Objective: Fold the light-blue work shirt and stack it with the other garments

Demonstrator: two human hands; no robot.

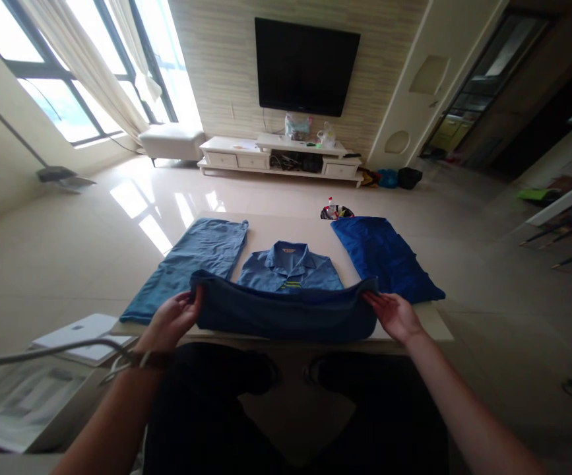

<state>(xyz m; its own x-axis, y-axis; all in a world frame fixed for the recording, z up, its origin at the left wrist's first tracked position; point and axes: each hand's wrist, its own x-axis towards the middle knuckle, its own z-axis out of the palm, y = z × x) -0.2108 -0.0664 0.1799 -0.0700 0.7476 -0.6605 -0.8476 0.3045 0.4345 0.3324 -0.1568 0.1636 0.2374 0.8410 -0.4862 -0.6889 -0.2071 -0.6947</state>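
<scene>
Head view: navy garment [286,313] between fingers [192,300]

The dark navy folded garment [286,313] between the two hands is soft matt cloth, with a thick rolled edge. The left hand [171,320] and the right hand [395,315] are bare skin, and each one pinches one end of this cloth. Just behind the hands lies a light blue collared shirt [288,267] of smooth woven cloth, matt. Beyond the left hand, the pale blue flat trousers [191,264] look like rougher cotton. Beyond the right hand, the bright blue garment [384,257] has a slight shine. The beige table [276,231] under them is smooth and dull. The cream floor [117,218] around is glossy tile and mirrors the window light.
</scene>
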